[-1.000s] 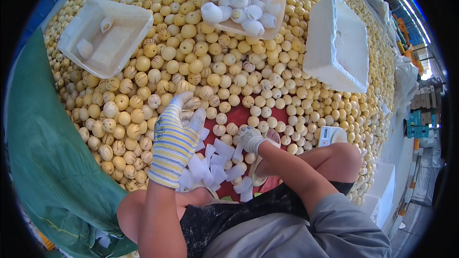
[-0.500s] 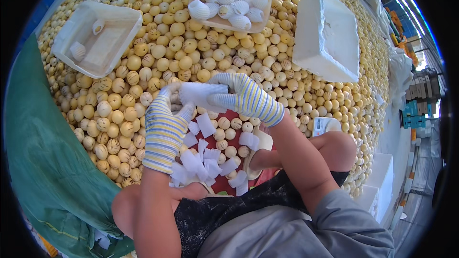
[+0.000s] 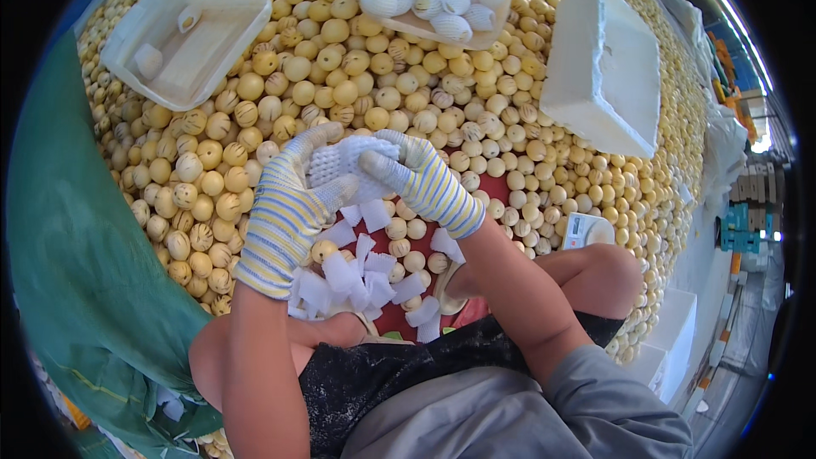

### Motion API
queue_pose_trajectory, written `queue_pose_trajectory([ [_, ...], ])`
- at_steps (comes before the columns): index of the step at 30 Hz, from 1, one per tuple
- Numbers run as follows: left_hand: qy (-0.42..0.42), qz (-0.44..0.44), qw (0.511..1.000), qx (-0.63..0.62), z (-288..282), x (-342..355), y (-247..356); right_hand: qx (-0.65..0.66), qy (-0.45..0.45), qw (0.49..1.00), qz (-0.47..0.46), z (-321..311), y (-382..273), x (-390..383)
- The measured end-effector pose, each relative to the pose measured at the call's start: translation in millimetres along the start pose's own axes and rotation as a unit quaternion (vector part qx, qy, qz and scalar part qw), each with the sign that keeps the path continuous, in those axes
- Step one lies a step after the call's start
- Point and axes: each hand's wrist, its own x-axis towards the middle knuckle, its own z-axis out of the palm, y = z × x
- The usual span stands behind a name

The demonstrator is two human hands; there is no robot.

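- White foam net (image 3: 338, 165) is held up above loose foam pieces (image 3: 340, 272); I cannot tell its contents.
- Left hand (image 3: 293, 191), in a striped glove (image 3: 274, 234), curls fingers and thumb around the net's left end.
- Right hand (image 3: 429, 180), gloved alike, pinches the right end.
- Yellow fruit (image 3: 250, 85) lies heaped beyond.

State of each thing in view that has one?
White foam-net sleeve, held in both hands.
Left striped gloved hand, closed on the sleeve.
Right striped gloved hand, closed on the sleeve.
White plastic tub at left, open, two white-netted pieces inside.
Cream plastic tub at top, open, filled with white-netted fruit.
White rectangular foam box, open.
Yellow round fruit, loose, heaped.
White foam strips, scattered.
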Motion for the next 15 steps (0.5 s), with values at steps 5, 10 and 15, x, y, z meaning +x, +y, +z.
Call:
queue_pose_trajectory([
  [5,0.078,-0.026,0.991,0.105,6,12,-9,-0.085,0.023,0.996,-0.006,-39,67,15],
  [10,0.137,-0.009,0.979,0.153,8,20,-14,-0.672,-0.077,0.692,0.252,-106,190,-4],
  [15,0.146,0.01,0.971,0.19,10,19,-13,-0.649,-0.126,0.693,0.287,-120,222,-15],
])
